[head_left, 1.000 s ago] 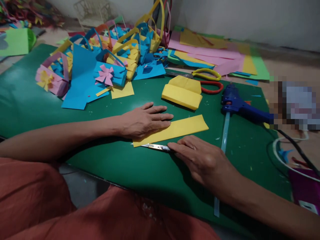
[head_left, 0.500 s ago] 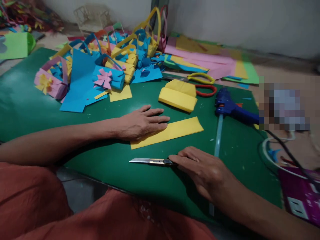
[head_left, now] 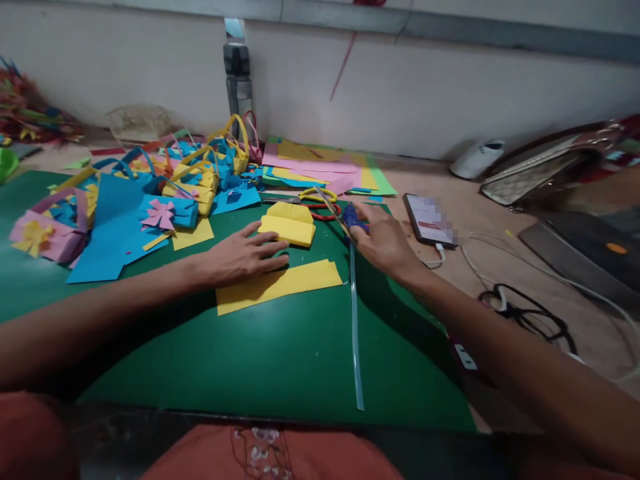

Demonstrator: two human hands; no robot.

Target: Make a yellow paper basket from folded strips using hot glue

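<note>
My left hand point(head_left: 245, 257) is spread with its fingers apart, over the upper left of a long yellow paper strip point(head_left: 300, 283). Just beyond its fingertips sits a folded yellow paper piece point(head_left: 287, 228). Out to the right, my right hand point(head_left: 383, 237) is closed around a snap-off cutter knife point(head_left: 330, 200), whose blade points up and to the left. Under that hand is the blue glue gun point(head_left: 353, 217), partly hidden, with a clear glue stick point(head_left: 355, 327) running toward me. Behind the knife are the scissors point(head_left: 320, 195) with yellow and red handles.
Small paper baskets point(head_left: 195, 180) with flowers cluster at the left back beside a blue sheet point(head_left: 107, 220). Coloured paper sheets point(head_left: 320, 163) are stacked by the wall. On the right are a phone point(head_left: 425, 217), white cables, black-framed glasses point(head_left: 535, 317) and a bag point(head_left: 540, 173).
My right hand has moved with the knife from the near edge, forward to the glue gun. My left hand remains at the yellow strip. The camera view has tilted up and turned right.
</note>
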